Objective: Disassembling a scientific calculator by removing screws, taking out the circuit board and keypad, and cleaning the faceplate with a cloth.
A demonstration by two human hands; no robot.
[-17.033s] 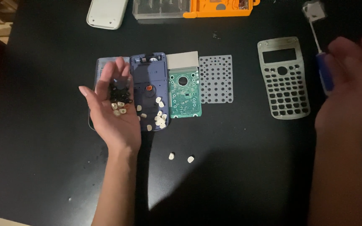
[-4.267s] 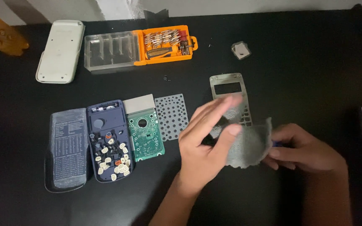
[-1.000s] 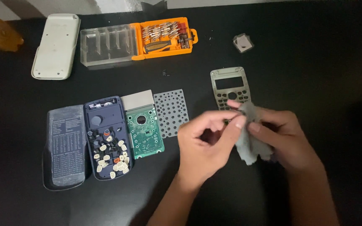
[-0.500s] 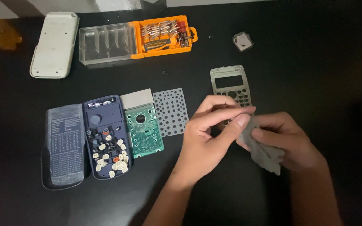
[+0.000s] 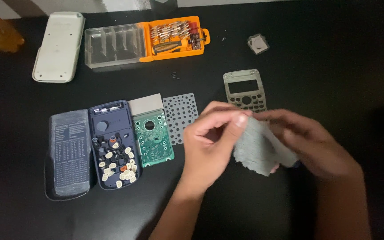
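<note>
A repair bench: black table [image 5: 334, 53], orange screwdriver-bit case [image 5: 174, 38], calculator parts.

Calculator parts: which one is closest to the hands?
The grey front bezel, lying just above the left hand; the blue shell and green board lie farther left.

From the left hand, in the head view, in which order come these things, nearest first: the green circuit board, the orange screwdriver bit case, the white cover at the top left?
1. Green circuit board: just left of the left hand.
2. Orange screwdriver bit case: far above, at the table's back.
3. White cover: top left corner, farthest.
</note>
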